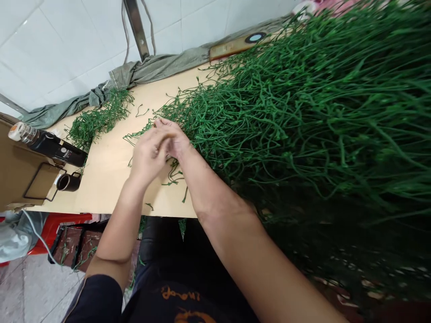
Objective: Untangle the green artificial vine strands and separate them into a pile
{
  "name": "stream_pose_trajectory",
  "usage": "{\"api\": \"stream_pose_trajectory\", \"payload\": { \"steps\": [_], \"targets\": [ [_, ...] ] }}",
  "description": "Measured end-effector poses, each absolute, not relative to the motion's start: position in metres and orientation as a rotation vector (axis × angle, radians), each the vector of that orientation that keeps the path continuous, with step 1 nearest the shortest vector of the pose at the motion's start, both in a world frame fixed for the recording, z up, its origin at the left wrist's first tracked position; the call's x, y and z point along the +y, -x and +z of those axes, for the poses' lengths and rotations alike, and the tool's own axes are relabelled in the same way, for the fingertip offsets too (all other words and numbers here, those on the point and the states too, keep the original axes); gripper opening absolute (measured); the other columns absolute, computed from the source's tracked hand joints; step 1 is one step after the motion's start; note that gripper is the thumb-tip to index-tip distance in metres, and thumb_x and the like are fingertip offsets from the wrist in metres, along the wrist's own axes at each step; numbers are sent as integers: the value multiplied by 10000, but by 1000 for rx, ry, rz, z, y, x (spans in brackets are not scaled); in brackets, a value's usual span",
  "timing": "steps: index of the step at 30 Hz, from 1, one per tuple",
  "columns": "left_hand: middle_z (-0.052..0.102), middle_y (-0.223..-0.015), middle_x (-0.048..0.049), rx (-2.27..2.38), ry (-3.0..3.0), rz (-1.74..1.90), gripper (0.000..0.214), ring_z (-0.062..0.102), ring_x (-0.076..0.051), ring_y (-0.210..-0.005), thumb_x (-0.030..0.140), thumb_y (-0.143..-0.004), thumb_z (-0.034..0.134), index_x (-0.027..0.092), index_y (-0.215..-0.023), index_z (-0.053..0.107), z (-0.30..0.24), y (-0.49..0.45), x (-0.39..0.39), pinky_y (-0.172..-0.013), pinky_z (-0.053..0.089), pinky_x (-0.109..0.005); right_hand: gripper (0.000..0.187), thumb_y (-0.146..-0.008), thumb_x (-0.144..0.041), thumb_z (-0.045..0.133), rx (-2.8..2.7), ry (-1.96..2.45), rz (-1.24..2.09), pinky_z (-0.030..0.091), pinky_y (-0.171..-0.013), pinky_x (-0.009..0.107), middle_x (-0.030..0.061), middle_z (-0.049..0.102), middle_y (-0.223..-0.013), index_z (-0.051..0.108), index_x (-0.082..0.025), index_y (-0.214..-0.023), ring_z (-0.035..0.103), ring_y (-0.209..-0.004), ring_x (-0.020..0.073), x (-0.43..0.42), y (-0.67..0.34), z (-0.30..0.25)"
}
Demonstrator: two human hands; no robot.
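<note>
My left hand (150, 150) is closed, its fingers curled in against my right hand (173, 135) above the table. The right hand's fingers are bent and pinched together near the left fingertips. Thin green stems (135, 134) with small branched tips, seemingly of artificial plants, stick out past the fingers; the grip itself is mostly hidden behind the hands. Just right of the hands a very large pile of the same green stems (256, 112) spreads across the table. Several loose stems (172, 172) lie below the wrists.
A smaller heap of green stems (101, 116) lies at the back left. Beside it are a black bottle (55, 146), a dark mug (69, 181) and a cardboard box (23, 166) on the tan table (107, 175). Grey cloth (161, 67) runs along the wall, near a phone-like object (232, 48).
</note>
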State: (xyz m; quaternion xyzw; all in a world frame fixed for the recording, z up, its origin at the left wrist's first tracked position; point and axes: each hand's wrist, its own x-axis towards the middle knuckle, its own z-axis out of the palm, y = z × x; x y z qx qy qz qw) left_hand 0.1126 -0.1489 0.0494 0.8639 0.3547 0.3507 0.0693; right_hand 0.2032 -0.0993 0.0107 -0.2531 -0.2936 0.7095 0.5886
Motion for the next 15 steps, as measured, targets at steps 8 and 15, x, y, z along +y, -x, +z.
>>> {"api": "stream_pose_trajectory", "payload": {
  "steps": [8, 15],
  "targets": [
    [624, -999, -84, 1590, -2283, 1192, 245, 575, -163, -941, 275, -813, 517, 162, -994, 638, 18, -55, -137, -764, 471, -273, 248, -899, -243, 449, -610, 468, 1709, 115, -352, 113, -95, 318, -502, 416, -151, -672, 224, -364, -15, -98, -205, 12],
    [654, -904, -56, 1598, -2057, 897, 281, 579, -130, -732, 280, -789, 509, 166, -1016, 628, 1, -56, -129, -725, 464, -273, 257, -924, -203, 384, -611, 477, 1720, 108, -362, 119, -96, 314, -504, 407, -149, -674, 226, -358, -18, -100, -204, 12]
  ]
}}
